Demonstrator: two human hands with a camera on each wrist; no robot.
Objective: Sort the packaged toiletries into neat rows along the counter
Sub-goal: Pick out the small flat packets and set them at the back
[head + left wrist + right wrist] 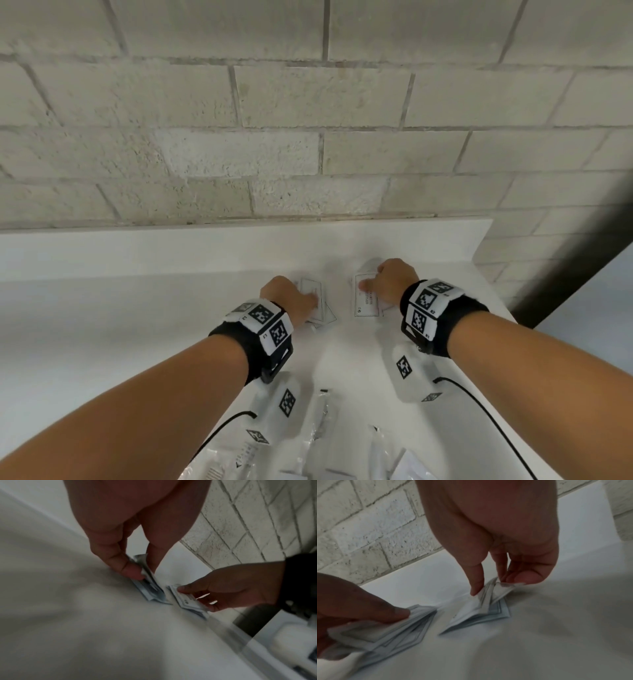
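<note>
A pale brick wall rises beyond both hands, and the white surface runs out beneath them to a raised ledge at the wall's foot. Nearer the person than the hands, between and under the forearms, lie clear-wrapped packaged toiletries; what they hold is too blurred to tell. Black bands with black-and-white square markers wrap both wrists.

The left hand grasps a small stack of flat white sachets, thumb on one side and fingers on the other, the pile fanned slightly where it meets the surface. The left wrist view shows the pinch closing on the upper edge of those sachets.

Just to its right, apart from it by a narrow strip of surface, the right hand grasps a second stack of sachets, printed with a thin rectangular border and a line of small text. In the right wrist view a finger presses the top sachet while the thumb side curls round the pile's edge; the lower sachets lie flat on the surface.
</note>
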